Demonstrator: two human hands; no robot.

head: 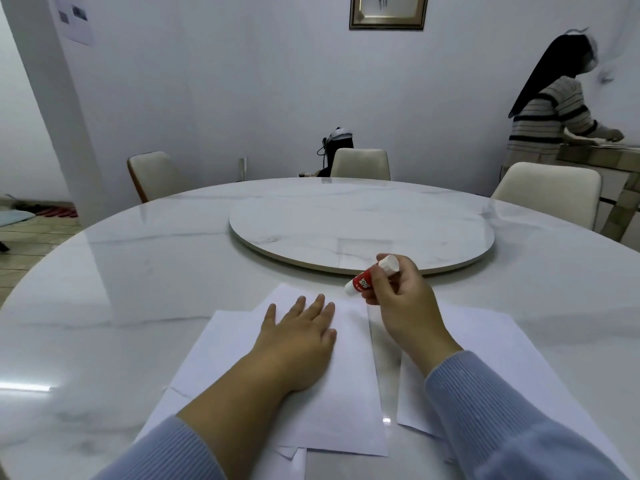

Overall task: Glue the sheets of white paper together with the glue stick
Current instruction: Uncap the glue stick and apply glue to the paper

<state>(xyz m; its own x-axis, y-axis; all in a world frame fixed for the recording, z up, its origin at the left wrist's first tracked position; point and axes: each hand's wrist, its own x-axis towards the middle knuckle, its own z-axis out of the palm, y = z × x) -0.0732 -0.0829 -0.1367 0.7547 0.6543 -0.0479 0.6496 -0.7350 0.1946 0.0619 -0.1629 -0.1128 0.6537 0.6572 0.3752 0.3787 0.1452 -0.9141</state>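
the left hand [304, 336] lies flat and open, palm down, fingers spread, on the top sheet [349, 386] of a loose stack of white paper at the near edge of the table [138, 271]. a lower sheet [214, 344] shows at the stack's left, its corners fanned out from under the top one. the right hand [401, 299] is closed around the glue stick [372, 276], holding it between thumb and fingers above the far right corner of the top sheet. the stick is tilted, white cap end up and to the right, the other end pointing down and left toward the paper; whether that end touches the sheet cannot be told. its body is red with white lettering. another sheet [485, 344] lies to the right, under the right forearm, apart from the stack by a narrow strip of bare table. both sleeves are light blue ribbed knit. beyond the hands, a round turntable [346, 233] sits at the middle of the marble-patterned table. three pale chairs [360, 164] stand at the far side. at the far right a second person [550, 109] in a striped top stands at a counter, facing away.
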